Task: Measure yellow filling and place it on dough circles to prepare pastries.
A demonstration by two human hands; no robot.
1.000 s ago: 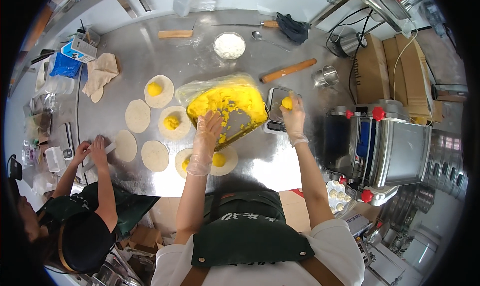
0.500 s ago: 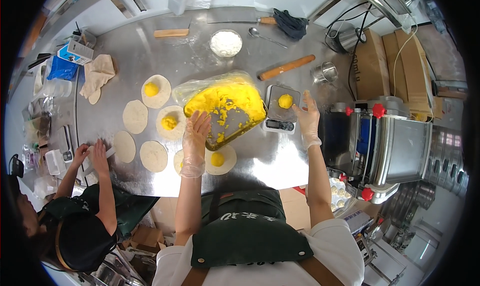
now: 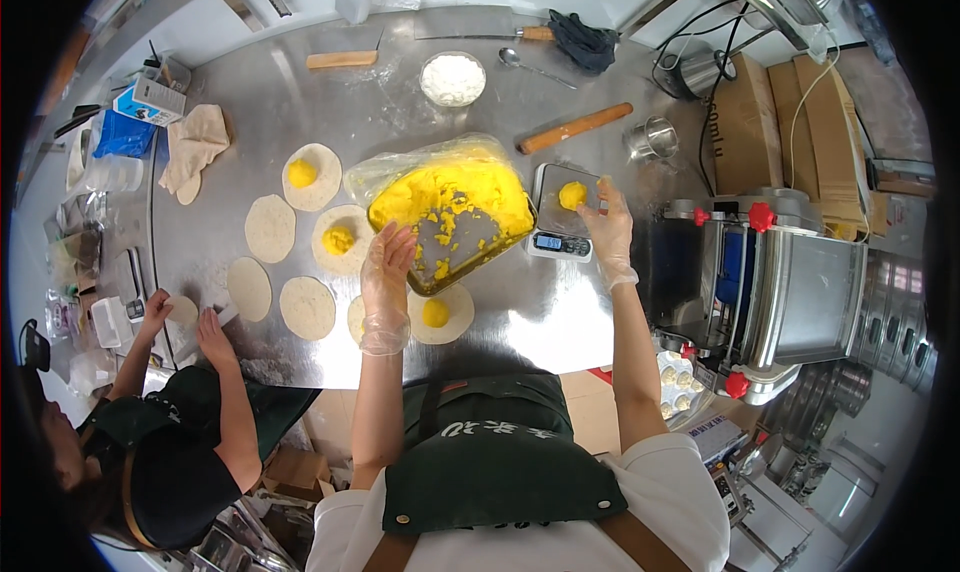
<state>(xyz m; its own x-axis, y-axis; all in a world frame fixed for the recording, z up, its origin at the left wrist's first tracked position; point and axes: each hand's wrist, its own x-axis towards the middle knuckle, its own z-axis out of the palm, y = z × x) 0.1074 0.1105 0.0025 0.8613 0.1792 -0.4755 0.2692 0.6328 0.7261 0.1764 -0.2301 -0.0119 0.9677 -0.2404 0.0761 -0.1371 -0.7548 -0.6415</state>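
Note:
On the platform of a digital kitchen scale (image 3: 546, 197) rests a ball of yellow filling (image 3: 572, 196). My right hand (image 3: 612, 230), in a clear plastic glove, is at the scale's right side with its fingers apart, the thumb close to the ball; whether it touches cannot be told. My gloved left hand (image 3: 385, 277) is open, palm up, beside the near left corner of a metal tray (image 3: 450, 284) of crumbly yellow filling (image 3: 480, 172). Left of the tray lie several flat dough rounds (image 3: 270, 229), some bearing yellow balls (image 3: 301, 174). My left wrist partly hides one round.
Toward the back stand a bowl of white powder (image 3: 453, 79), a rolling pin (image 3: 575, 128), a spoon (image 3: 537, 68) and a metal cup (image 3: 652, 139). A roller machine (image 3: 800, 292) is at the right. A co-worker's hands (image 3: 215, 340) handle dough at the left.
My right hand has shifted a little left, its fingers bending nearer the ball. My left fingers have curled slightly. The co-worker's hands have moved apart, showing a dough round between them.

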